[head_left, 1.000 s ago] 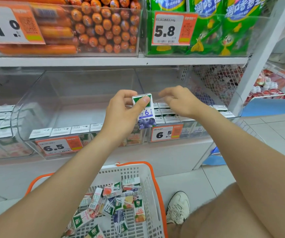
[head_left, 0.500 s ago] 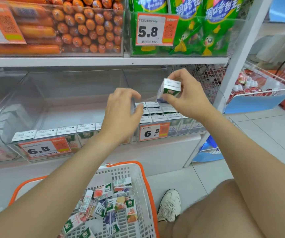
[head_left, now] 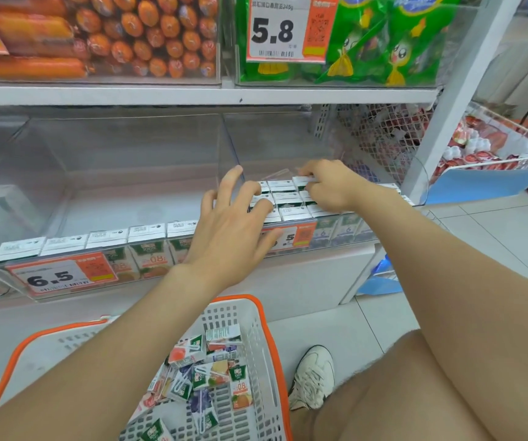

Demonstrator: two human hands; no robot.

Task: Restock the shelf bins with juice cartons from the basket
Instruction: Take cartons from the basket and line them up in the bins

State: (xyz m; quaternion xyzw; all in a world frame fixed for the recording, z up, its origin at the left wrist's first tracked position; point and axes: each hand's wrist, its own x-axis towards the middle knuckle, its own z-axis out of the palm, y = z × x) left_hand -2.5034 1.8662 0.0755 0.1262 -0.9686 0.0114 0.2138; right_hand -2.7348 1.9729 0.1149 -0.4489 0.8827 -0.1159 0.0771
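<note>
Legibly, 5.8 tag [head_left: 283,28], 6.5 tag [head_left: 60,275], carton [head_left: 302,179] pinched

Upright cartons [head_left: 289,198] pack the clear bin [head_left: 272,138]; loose cartons [head_left: 205,377] litter the basket [head_left: 267,345].

Right hand [head_left: 331,187] pinches a carton [head_left: 302,180] in the right bin [head_left: 288,141]; left hand [head_left: 229,233] hovers spread; basket [head_left: 246,326] below.

Left grip [head_left: 230,232] splayed, right grip [head_left: 329,186] curled.
</note>
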